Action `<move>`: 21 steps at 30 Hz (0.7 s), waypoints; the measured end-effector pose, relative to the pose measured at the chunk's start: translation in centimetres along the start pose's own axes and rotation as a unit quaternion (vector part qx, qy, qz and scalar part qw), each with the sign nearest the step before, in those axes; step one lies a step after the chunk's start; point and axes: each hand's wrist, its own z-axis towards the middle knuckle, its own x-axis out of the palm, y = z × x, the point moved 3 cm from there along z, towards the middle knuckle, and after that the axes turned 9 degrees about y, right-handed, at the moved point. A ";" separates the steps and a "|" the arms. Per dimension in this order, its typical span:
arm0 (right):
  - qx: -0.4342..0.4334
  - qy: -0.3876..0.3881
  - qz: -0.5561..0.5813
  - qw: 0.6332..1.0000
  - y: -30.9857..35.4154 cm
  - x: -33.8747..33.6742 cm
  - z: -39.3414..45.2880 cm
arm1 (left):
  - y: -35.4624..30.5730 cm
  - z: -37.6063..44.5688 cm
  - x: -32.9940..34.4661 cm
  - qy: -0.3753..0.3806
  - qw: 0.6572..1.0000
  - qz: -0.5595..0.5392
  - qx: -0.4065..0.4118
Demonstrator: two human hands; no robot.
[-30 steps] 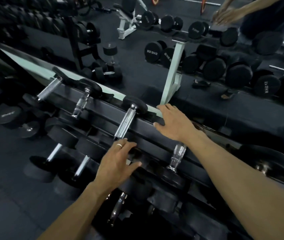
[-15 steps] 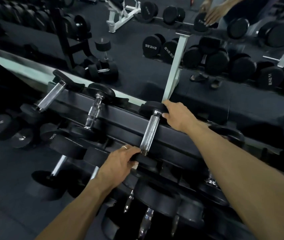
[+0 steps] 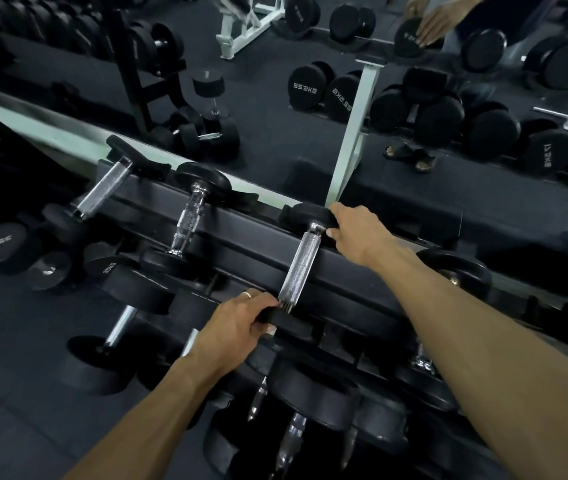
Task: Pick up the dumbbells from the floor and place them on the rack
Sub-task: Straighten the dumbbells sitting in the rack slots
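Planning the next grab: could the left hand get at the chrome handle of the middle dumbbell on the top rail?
Probably yes. The left hand grips the near head of another dumbbell; the handle lies bare to its left, nothing covering it.

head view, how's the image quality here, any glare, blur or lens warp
Head view: dim, bluish light; wide-angle warp bows the rack rail and both forearms; bright glints on the knurled handle of the dumbbell held by the left hand and right hand; mirror reflection up top is slightly smeared; corners darken.

Both the left hand [image 3: 241, 327] and right hand [image 3: 358, 230] now grip the dumbbell [image 3: 301, 265] ends, previously flat on the rack [image 3: 241, 233].
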 end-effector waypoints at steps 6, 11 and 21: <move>-0.039 -0.027 -0.002 0.999 1.0 -0.4 -0.4 | -0.3 -0.8 -0.2 -0.013 0.999 0.014 -0.040; -0.094 -0.068 -0.008 0.993 4.0 -1.6 -0.6 | 0.2 -2.4 -2.1 -0.011 0.997 0.041 -0.069; -0.127 -0.029 -0.024 0.991 13.0 0.2 4.8 | 7.7 -4.4 -9.6 -0.146 0.984 0.087 -0.057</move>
